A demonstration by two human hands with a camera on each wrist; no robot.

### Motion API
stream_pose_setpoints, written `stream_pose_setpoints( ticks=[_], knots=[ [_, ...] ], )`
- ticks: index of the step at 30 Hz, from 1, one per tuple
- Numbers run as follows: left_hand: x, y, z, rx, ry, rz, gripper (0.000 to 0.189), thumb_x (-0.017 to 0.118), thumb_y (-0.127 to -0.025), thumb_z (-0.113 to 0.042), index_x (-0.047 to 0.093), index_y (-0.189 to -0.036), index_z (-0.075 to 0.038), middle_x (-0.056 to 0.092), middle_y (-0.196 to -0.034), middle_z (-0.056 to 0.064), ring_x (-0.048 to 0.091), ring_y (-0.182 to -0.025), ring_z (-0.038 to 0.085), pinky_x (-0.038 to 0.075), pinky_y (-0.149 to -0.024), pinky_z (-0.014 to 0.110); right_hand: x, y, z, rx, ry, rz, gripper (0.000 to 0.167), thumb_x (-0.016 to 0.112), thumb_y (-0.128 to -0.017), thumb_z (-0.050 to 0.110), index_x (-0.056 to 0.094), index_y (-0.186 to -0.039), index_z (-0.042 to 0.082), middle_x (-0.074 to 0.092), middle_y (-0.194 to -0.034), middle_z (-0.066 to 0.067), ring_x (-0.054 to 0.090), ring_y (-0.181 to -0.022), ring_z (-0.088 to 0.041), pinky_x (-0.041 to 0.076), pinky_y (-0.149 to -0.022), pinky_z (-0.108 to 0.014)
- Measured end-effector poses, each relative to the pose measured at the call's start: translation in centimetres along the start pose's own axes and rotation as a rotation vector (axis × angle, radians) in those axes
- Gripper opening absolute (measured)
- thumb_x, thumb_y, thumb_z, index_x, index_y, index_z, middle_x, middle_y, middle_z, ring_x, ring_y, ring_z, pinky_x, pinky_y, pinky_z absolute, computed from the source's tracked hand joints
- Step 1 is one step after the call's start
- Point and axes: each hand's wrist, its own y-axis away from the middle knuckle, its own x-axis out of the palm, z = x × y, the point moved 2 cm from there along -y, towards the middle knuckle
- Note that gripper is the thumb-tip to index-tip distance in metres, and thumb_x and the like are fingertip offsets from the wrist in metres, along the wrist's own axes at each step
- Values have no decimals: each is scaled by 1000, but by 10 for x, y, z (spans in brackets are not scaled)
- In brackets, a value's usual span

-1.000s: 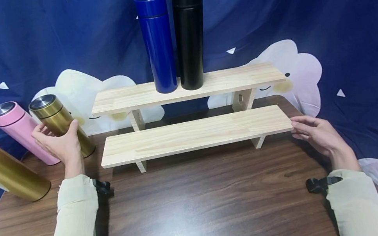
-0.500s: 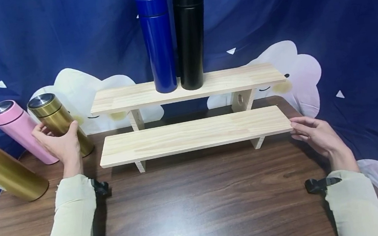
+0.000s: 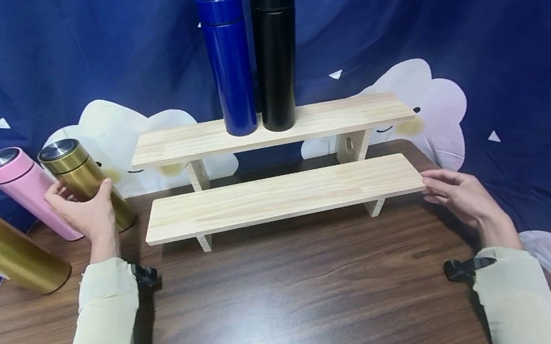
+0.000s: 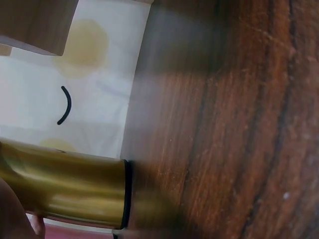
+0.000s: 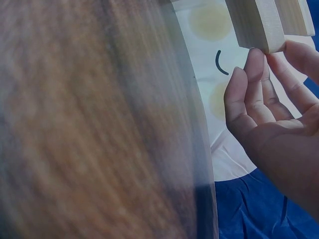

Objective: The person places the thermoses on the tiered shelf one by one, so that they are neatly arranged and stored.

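My left hand (image 3: 87, 215) curls round the middle gold thermos (image 3: 87, 178), which stands on the table at the left. Its dark base ring shows close to the wood in the left wrist view. Just left of it stands a pink thermos (image 3: 30, 190), and farther left a second gold thermos (image 3: 11, 250). At the right end of the two-tier wooden shelf (image 3: 284, 197), my right hand (image 3: 461, 195) pinches the lower board's corner. The right wrist view shows my right fingertips (image 5: 255, 57) against that board end. On the upper board stand a blue thermos (image 3: 232, 74) and a black thermos (image 3: 276, 63), upright side by side.
A dark brown wooden table (image 3: 280, 297) carries the shelf and the left-hand thermoses. Close behind it hangs a blue curtain (image 3: 126, 47) with white cloud prints. Black camera straps (image 3: 146, 275) sit at both wrists.
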Motion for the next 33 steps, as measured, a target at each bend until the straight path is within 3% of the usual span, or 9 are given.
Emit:
stream_pose_setpoints(
  ticks=[4, 9, 23, 33],
  knots=[
    [-2, 3, -4, 47, -65, -5, 72, 89, -70, -13, 52, -130, -25, 51, -119, -11, 47, -109, 3, 34, -95, 20, 0, 0, -1, 3, 3, -4, 22, 58, -99, -4, 75, -106, 10, 73, -96, -2, 70, -85, -13, 57, -79, -25],
    [0, 6, -9, 152, -123, -6, 70, 89, -68, -16, 55, -128, -22, 49, -115, -13, 46, -108, 1, 35, -94, 21, 0, 1, -1, 0, 2, 3, 23, 58, -99, -4, 75, -105, 10, 73, -96, -2, 70, -84, -13, 57, -79, -26],
    [4, 10, -26, 296, -117, 24, 68, 87, -65, -12, 57, -127, -17, 45, -107, -17, 44, -103, -1, 35, -90, 22, 1, 1, 1, -7, 4, 3, 21, 59, -99, -3, 74, -105, 10, 73, -95, -2, 69, -85, -12, 57, -78, -26],
    [-5, 14, -32, 402, -151, 44, 66, 86, -67, -24, 58, -126, -23, 45, -108, -20, 43, -106, -3, 36, -92, 22, 2, 1, 1, -8, 12, 2, 21, 60, -99, -3, 75, -105, 10, 73, -95, -2, 69, -85, -12, 57, -79, -25]
  ],
)
